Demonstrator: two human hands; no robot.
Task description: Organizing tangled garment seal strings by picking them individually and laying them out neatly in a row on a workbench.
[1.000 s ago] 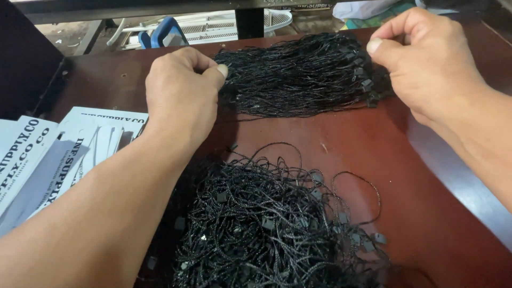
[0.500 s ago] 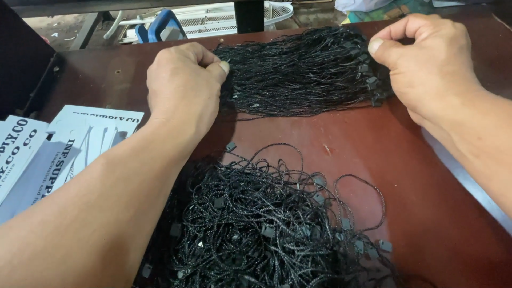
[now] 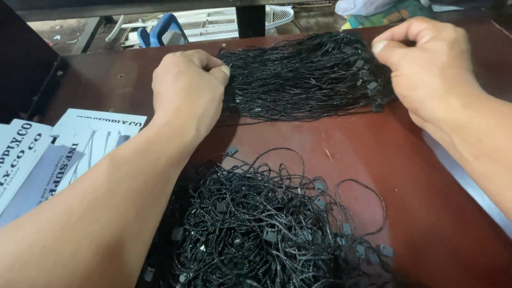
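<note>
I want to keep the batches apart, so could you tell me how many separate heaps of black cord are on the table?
2. One straightened bundle lies at the far side, between the left hand and right hand. One tangled heap lies near the front edge. Part of it runs out of view.

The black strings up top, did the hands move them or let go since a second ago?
Hardly anything changed. The left hand and right hand pinch the two ends of the straight bundle of black strings just as before; neither let go. The whole view only shifted a little as the head camera moved. The tangled pile of strings and the white printed cards on the red-brown table lie as they did.
</note>
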